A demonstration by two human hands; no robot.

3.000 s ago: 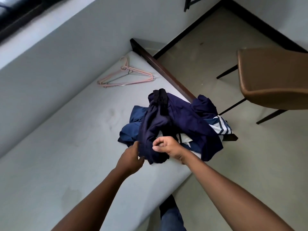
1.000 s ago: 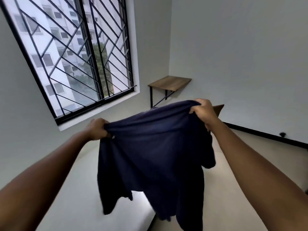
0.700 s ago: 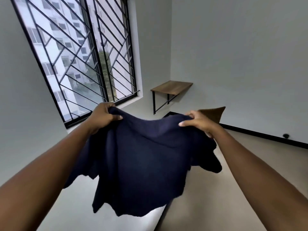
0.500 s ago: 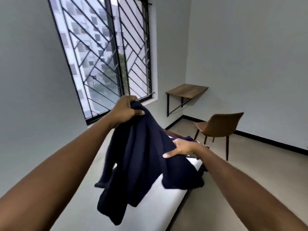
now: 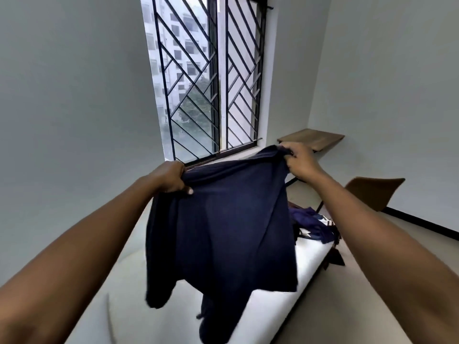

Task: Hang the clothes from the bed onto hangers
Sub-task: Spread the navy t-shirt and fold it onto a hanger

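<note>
Navy shirt (image 5: 223, 224) hangs below left hand (image 5: 171, 178) and right hand (image 5: 299, 161).

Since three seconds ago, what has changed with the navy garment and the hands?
The navy garment was lifted off the clothes pile and spread out in the air. The right hand, flat on the cloth a moment ago, now pinches its top edge; the left hand keeps its hold. The pile stays on the bed.
</note>
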